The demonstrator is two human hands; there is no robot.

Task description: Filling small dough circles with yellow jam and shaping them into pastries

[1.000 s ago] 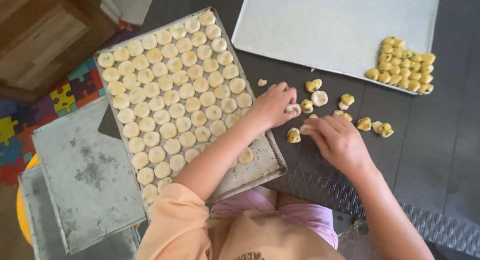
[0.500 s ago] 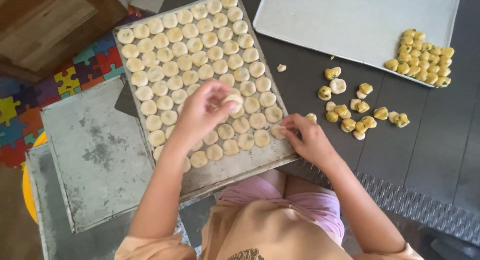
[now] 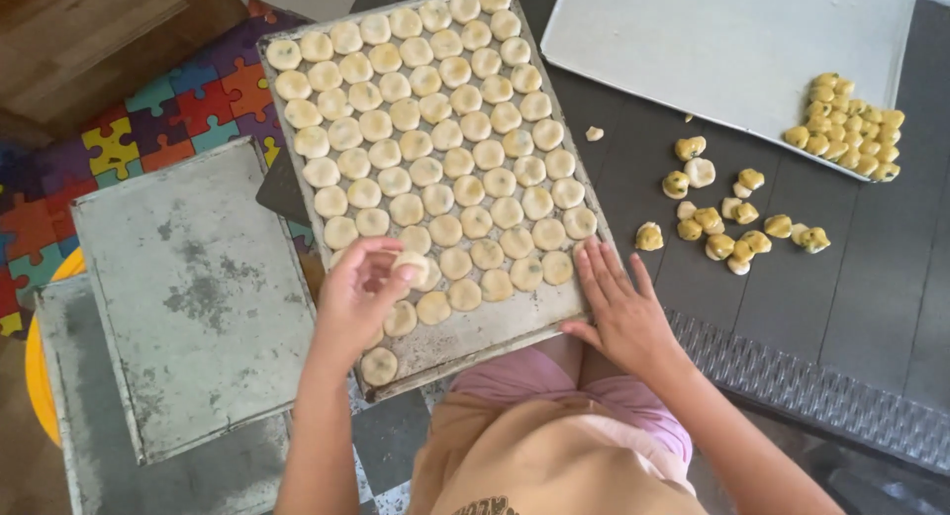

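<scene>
Over the tray point(image 3: 297, 193) | left hand point(image 3: 361, 297) pinches a dough ball point(image 3: 411, 266) above the near rows | right hand point(image 3: 618, 312) lies flat and released on the tray's edge | best to set it down snug in the gap without squashing neighbours

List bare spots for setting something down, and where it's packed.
Free: the empty tray left of the left hand; most of the pale tray top right, apart from its baked pieces. Crowded: the dough tray, and the loose pieces beyond the right hand.
</scene>
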